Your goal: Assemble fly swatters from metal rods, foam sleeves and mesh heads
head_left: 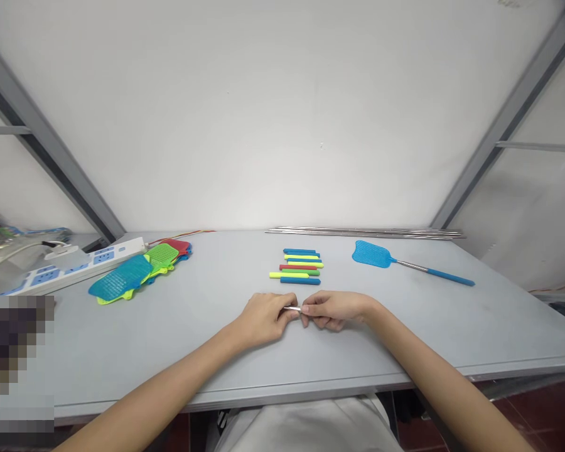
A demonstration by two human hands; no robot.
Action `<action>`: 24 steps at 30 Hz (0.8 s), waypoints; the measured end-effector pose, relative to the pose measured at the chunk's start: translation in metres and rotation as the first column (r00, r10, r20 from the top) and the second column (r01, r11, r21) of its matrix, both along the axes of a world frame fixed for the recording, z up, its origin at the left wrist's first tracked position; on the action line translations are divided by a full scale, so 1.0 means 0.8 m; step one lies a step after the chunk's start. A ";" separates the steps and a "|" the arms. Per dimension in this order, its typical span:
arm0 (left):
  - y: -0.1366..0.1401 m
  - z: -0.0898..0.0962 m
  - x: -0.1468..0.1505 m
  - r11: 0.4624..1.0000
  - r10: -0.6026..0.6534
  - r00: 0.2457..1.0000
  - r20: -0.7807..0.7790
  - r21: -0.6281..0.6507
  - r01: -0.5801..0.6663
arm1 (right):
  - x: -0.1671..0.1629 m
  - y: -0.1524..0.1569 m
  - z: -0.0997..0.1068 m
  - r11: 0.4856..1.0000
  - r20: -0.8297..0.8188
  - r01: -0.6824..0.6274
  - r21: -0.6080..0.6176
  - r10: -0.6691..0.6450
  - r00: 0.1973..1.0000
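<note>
Close to the table's front edge, my left hand and my right hand meet over a thin silvery metal rod. Only a short piece of it shows between them, and the rest is hidden in the fingers. Both hands are closed, with thumb and fingers pinching the rod. Just beyond them lies a row of several slim plastic handles, among them a blue handle, a red handle and a yellow handle. To the right rests a whole blue fly swatter with a metal shaft and blue grip.
Overlapping swatter heads lie at the left, a blue head in front of a green head. Behind them runs a white power strip. Long metal rods lie along the back wall. Metal frame posts flank the grey table.
</note>
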State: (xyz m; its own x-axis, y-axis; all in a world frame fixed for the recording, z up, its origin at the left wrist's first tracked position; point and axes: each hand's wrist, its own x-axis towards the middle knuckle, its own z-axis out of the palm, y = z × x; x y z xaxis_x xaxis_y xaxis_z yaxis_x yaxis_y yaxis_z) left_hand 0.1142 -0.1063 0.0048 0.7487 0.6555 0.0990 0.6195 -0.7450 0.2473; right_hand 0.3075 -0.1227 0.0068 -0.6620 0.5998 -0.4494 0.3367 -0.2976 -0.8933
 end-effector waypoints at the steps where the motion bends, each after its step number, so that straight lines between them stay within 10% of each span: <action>1: 0.002 0.001 0.000 1.000 -0.003 1.000 0.000 -0.011 0.003 | -0.001 0.000 -0.001 1.000 -0.003 0.012 0.006 -0.012 1.000; 24: 0.011 0.009 -0.002 0.996 0.082 0.997 -0.015 0.038 -0.081 | -0.004 0.003 -0.002 0.997 -0.011 0.079 0.018 -0.078 0.997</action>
State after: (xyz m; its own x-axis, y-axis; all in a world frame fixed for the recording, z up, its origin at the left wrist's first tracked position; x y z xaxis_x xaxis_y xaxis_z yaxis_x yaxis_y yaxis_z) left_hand 0.1123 -0.0979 0.0121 0.6945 0.7107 0.1124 0.6825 -0.7001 0.2098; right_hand 0.3044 -0.1203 0.0048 -0.6172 0.6581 -0.4313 0.3036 -0.3065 -0.9022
